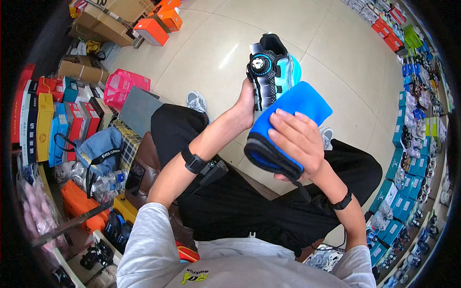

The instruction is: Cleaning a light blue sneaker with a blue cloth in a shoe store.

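Note:
My left hand [247,102] holds a sneaker [272,81] from its left side, out in front of my knees above the floor. The sneaker is black, silver and turquoise, with a round dial closure [260,64] near its ankle opening. My right hand [297,140] grips a rolled or folded blue fabric piece [311,99] with black trim and a dark strap hanging from it. The fabric overlaps the sneaker's lower right part in the view and hides it. Whether the two touch cannot be told. My left fingers are mostly hidden behind the sneaker.
On the right, shelves hold many shoes and teal shoeboxes [399,205]. At left stand a pink bag [124,88], stacked shoeboxes [45,126], a blue denim bag [102,147] and a brown leather seat [149,154]. Orange boxes [153,30] and cardboard cartons [104,23] lie on the tiled floor [223,46].

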`<state>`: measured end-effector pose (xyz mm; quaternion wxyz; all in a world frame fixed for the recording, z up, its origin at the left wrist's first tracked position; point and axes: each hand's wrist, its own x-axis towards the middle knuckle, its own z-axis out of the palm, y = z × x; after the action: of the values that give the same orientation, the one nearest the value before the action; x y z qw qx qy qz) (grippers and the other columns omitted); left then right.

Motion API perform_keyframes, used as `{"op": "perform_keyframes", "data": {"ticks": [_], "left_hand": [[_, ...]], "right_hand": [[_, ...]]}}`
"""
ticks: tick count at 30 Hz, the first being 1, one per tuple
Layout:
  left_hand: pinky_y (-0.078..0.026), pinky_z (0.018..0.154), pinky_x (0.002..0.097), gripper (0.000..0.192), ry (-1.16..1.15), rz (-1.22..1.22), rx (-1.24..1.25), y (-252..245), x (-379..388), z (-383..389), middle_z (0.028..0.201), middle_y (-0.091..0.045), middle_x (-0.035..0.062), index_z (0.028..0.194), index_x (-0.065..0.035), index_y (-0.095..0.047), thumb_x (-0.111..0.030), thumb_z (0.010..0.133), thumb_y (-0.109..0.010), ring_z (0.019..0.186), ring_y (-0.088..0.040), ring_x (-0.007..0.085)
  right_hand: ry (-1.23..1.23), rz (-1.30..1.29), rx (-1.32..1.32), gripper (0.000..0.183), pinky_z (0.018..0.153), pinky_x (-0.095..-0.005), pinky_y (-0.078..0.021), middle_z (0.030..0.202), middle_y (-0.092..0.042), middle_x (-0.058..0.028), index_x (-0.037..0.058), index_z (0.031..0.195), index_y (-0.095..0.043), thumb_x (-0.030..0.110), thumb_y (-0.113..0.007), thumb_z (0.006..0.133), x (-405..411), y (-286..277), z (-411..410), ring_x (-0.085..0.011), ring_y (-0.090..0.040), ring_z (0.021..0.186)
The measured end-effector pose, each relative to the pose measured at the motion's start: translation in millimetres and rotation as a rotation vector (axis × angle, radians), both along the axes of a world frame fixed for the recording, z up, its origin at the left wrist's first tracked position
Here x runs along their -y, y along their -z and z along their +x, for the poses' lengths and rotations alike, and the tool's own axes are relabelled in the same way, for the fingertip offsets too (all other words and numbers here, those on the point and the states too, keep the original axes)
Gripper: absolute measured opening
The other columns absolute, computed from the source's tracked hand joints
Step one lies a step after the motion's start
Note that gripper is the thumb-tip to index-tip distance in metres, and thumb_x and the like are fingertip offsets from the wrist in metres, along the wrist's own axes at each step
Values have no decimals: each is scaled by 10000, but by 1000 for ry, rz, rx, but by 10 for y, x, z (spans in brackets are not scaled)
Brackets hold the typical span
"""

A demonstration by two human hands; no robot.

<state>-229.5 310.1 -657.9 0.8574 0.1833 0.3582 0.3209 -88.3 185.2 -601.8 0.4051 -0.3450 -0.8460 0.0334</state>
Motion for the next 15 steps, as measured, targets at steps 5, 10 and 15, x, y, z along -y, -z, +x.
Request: {"op": "perform_keyframes", "data": {"ticks": [5,10,15], "left_hand": [[-563,957,430,636,41,16,-44,-137,45,29,1171,-710,157,1253,-96,-635,-583,1016,-302,1044,-695,269],[-551,975,428,705,151,-59,-29,-18,60,34,1228,-702,126,1308,-115,-622,-670,997,-317,1091,-681,260],[-534,1025,482,616,250,-164,257,315,-47,11,1263,-695,148,1306,-120,-645,-612,989,-451,1127,-681,295]], "right_hand": [[86,-30,-80,641,1095,-473,-415,1373,-632,-208,-13,1326,-646,479,-671,917,-108,44,33,-361,-593,1302],[162,-40,-189,646,1105,-483,-409,1393,-604,-239,-32,1374,-593,427,-681,929,-187,48,90,-387,-580,1312],[284,-116,-233,610,1139,-467,-381,1411,-582,-256,-55,1380,-573,392,-642,970,-266,39,230,-393,-542,1347]]}}
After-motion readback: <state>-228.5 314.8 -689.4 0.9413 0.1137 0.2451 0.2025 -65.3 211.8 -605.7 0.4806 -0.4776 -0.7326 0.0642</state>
